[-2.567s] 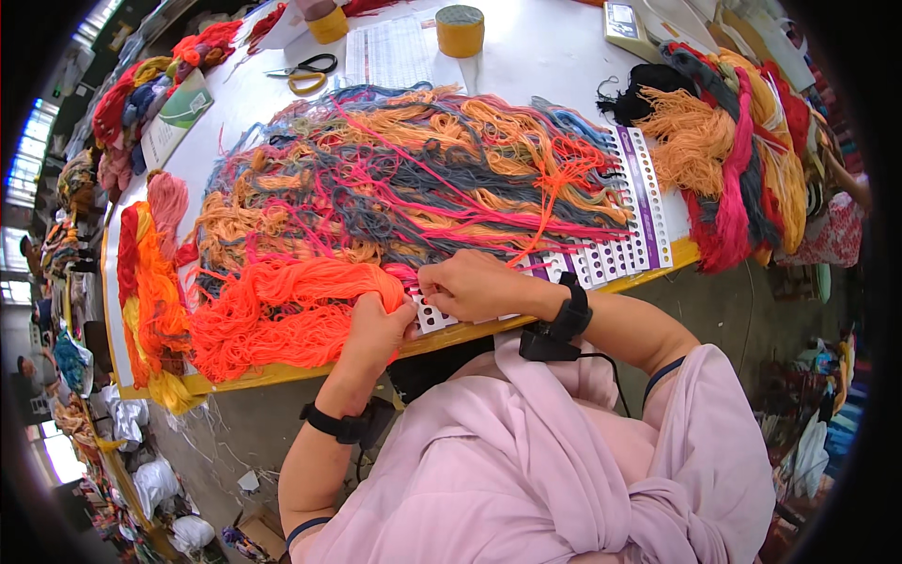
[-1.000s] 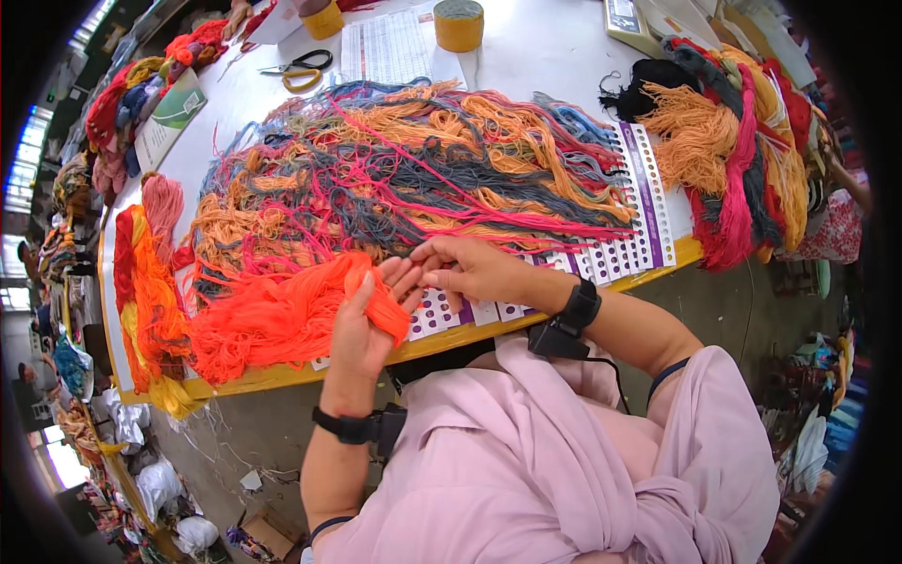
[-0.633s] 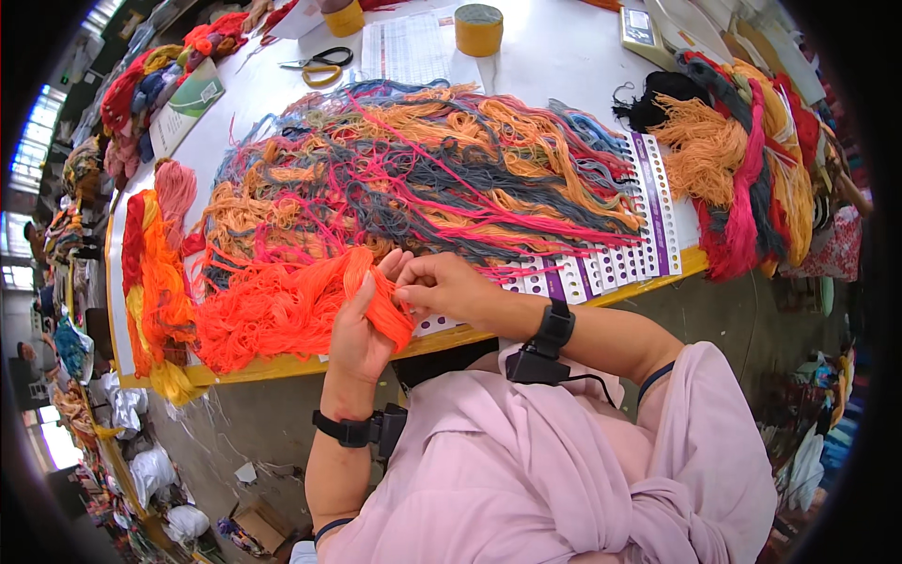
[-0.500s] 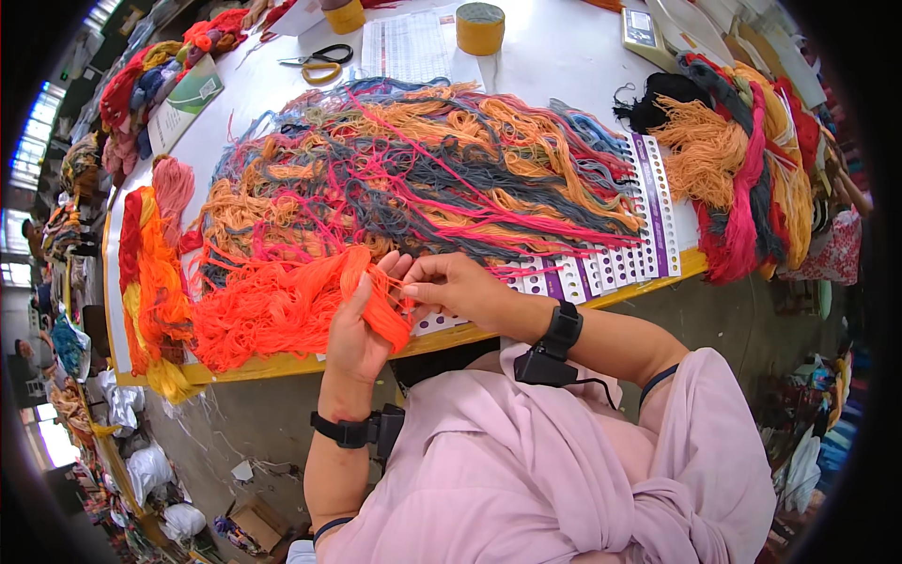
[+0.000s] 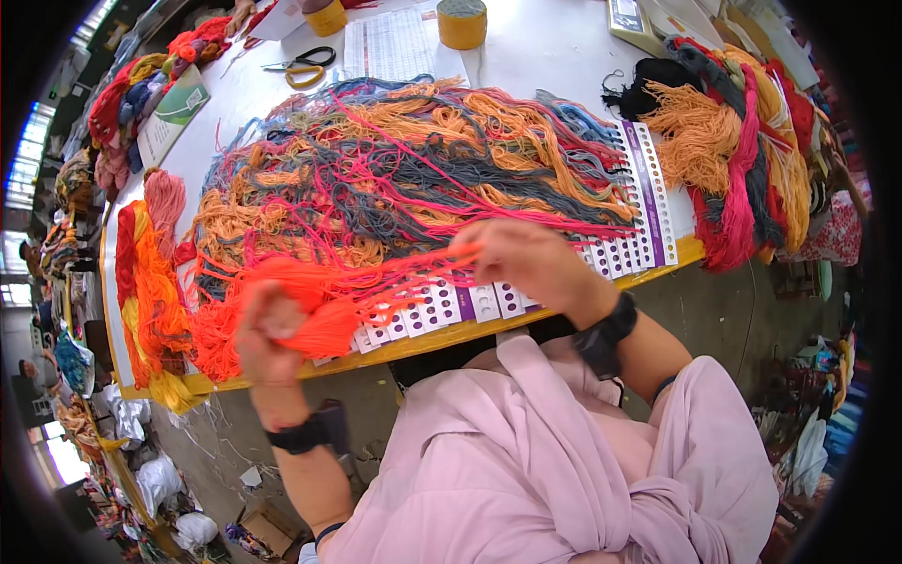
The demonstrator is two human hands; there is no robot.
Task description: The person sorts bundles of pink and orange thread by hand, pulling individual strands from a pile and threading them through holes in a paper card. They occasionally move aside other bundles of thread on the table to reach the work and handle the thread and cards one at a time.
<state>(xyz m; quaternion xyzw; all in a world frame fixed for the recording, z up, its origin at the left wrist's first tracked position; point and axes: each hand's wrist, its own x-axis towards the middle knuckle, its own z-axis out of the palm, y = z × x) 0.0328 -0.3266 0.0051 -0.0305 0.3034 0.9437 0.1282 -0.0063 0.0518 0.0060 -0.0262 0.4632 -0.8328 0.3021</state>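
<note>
Left hand (image 5: 271, 331) in clenched grip on orange yarn bundle (image 5: 315, 315), just off the counter (image 5: 554, 56) edge; right hand (image 5: 521, 258) pinching its strands taut above the punched thread card (image 5: 489, 299).

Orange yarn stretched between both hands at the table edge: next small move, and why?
Probably keep drawing the right hand away until the strand comes free. The left hand grips the orange yarn bundle, the right pinches a few orange strands pulled taut from it, and their far ends still sit in the bundle. The punched thread card lies just below.
</note>
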